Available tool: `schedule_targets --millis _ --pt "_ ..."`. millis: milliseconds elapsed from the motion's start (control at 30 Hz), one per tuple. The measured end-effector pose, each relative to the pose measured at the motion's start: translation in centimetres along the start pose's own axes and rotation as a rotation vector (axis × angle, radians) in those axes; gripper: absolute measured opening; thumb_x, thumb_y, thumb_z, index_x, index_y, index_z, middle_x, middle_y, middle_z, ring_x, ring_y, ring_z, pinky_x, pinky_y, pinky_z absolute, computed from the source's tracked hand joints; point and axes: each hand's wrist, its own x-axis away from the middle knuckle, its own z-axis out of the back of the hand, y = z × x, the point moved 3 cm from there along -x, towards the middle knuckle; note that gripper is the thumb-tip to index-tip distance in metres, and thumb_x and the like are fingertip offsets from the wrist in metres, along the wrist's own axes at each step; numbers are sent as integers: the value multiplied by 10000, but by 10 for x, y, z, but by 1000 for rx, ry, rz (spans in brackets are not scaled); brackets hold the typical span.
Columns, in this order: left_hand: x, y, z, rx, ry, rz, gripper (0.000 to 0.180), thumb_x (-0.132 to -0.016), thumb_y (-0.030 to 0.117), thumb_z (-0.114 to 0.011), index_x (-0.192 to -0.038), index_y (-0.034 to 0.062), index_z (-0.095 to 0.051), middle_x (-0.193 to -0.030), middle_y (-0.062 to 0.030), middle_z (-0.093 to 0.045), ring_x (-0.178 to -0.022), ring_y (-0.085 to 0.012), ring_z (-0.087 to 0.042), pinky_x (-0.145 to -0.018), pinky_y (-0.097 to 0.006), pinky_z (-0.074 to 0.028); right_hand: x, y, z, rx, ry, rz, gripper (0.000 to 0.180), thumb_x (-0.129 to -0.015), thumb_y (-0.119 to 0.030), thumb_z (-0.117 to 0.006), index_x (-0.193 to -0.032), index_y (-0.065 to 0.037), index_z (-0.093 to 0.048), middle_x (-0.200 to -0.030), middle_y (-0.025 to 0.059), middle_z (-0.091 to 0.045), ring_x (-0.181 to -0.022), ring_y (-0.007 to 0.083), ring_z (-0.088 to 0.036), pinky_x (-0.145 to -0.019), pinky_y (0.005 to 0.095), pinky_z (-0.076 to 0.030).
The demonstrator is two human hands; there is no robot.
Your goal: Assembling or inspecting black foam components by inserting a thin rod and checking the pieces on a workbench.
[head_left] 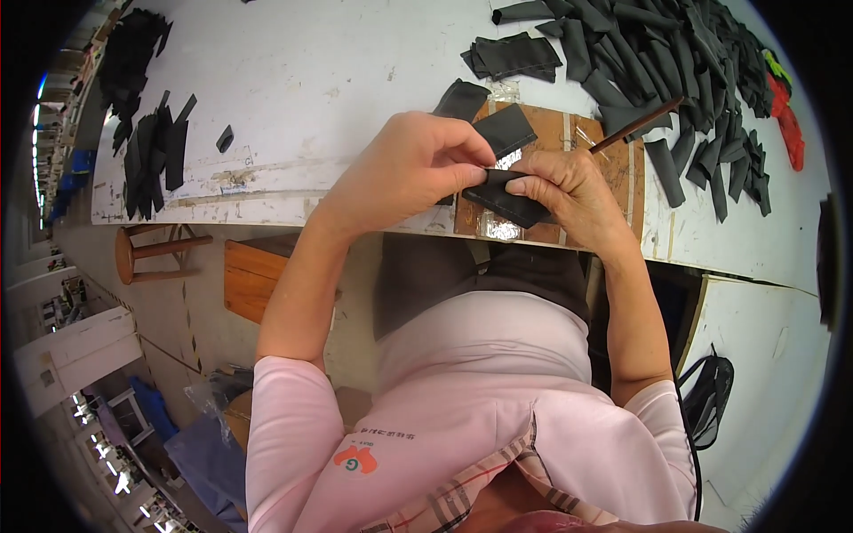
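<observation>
Your pink shirt (462,400) fills the lower view. Left of you stand a wooden stool (147,253) and, on the white counter (302,80), a small heap of black strips (155,151). Your left hand (409,169) and right hand (569,191) pinch one black fabric piece (506,200) between them above the counter's edge. Farther right lies a large black pile (675,62).

White worktable (320,71) under black fabric pieces (675,53)

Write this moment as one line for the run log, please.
left hand: pinching black fabric piece | right hand: gripping same piece | behind: wooden board, black strips pile
</observation>
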Motion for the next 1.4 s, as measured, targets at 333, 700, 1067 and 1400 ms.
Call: schedule_targets --millis 333,700,1067,1400 --pt "22 -12 -17 -3 436 84 119 -687 -5 -515 -789 -27 -571 -633 -52 -572 -569 -80 -516 -525 -218 -420 19 -34 -9 631 498 462 293 -625 -147 -683 -864 -26 -563 -778 87 -510 -721 272 -479 -618 350 -387" --pt "37 6 -69 -280 789 -222 102 -692 -47 -576 -777 3 -550 -633 -103 -565 -519 -171 -559 -480 -265 -433 33 -36 -20 263 453 349 104 -670 -18 -632 -751 12 -573 -637 108 -503 -577 247 -506 -494 321 -407" --pt "41 -32 -54 533 816 51 210 -678 -38 -619 -877 -28 -554 -783 -85 -591 -598 -67 -533 -472 -187 -422 32 -25 -38 236 454 345 127 -634 6 -578 -752 -1 -530 -684 126 -500 -614 287 -511 -534 366 -427" --pt "43 -15 -62 541 754 -77 307 -708 -37 -601 -1000 -34 -509 -701 -63 -594 -508 -48 -489 -422 -153 -350 30 -23 -34 259 584 394 136 -622 32 -574 -754 9 -555 -657 110 -507 -543 224 -505 -493 301 -414"
